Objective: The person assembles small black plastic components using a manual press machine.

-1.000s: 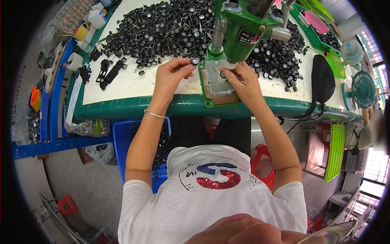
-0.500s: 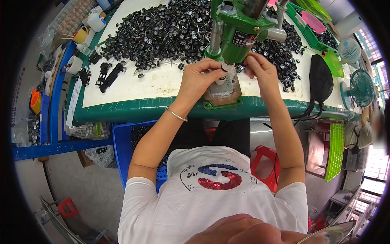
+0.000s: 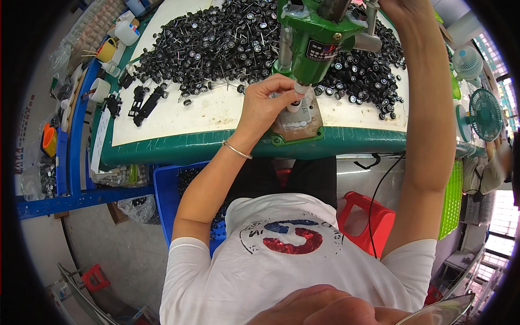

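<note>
My left hand [image 3: 269, 101] is closed in a pinch at the green bench press [image 3: 314, 30], below its ram. A small black toy wheel [image 3: 296, 102] is between thumb and forefinger, over a white post [image 3: 293, 108] on the press base [image 3: 300, 130]. The fingers hide part of the wheel. My right arm reaches up past the press. My right hand [image 3: 403, 8] is at the top edge beside the press's upper right, cut off by the picture, so its fingers and any grip are not shown.
A big heap of black wheels on metal axles [image 3: 216, 46] covers the back of the white table, with loose wheels [image 3: 360, 78] right of the press. Black chassis pieces [image 3: 143, 105] lie at left. A blue bin [image 3: 165, 189] and red stool [image 3: 368, 222] are below. A green fan [image 3: 483, 115] stands at right.
My right hand has left the press's working spot and moved up and right to the top edge. My left hand stays pinched below the ram.
</note>
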`<state>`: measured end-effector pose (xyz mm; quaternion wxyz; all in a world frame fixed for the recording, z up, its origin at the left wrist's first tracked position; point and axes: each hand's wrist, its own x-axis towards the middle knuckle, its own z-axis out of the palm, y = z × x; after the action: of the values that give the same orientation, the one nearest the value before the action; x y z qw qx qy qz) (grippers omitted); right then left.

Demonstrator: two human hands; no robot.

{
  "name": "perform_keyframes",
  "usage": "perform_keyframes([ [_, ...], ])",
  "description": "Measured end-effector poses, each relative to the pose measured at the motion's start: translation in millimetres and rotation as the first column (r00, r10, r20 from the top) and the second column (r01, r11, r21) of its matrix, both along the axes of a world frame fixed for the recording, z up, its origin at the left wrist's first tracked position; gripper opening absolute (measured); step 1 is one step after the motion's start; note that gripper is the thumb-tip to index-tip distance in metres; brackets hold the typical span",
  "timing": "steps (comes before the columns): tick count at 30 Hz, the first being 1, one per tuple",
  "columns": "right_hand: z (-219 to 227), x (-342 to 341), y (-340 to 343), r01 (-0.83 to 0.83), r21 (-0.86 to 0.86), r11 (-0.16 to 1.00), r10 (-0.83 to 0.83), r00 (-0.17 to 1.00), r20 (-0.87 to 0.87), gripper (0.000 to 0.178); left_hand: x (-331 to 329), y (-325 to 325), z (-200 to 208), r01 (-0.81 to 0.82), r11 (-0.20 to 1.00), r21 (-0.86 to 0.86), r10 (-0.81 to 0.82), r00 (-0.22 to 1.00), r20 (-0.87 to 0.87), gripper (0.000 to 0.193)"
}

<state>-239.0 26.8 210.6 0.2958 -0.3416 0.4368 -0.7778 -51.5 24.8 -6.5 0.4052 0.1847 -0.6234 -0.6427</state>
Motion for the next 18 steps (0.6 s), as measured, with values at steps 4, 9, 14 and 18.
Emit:
perform_keyframes([
  [4,-8,6,1,-0.049,-0.106,0.993,0.039,0.995,-0.093,0.021,3,0,1,-0.017,0.999,-0.034,0.018,0.999,0.033,0.011],
  [9,-7,26,30,0.096,-0.234,0.967,-0.151,0.962,-0.229,0.024,7,1,1,-0.034,0.996,-0.087,0.042,0.995,0.086,0.011],
  [14,-13,26,37,0.104,-0.359,0.928,-0.215,0.935,-0.283,0.027,6,1,-3,-0.046,0.994,-0.104,0.057,0.993,0.106,0.011],
  [18,-15,21,35,0.037,-0.409,0.912,-0.191,0.921,-0.341,0.028,4,1,-4,-0.045,0.995,-0.092,0.054,0.994,0.095,0.011],
])
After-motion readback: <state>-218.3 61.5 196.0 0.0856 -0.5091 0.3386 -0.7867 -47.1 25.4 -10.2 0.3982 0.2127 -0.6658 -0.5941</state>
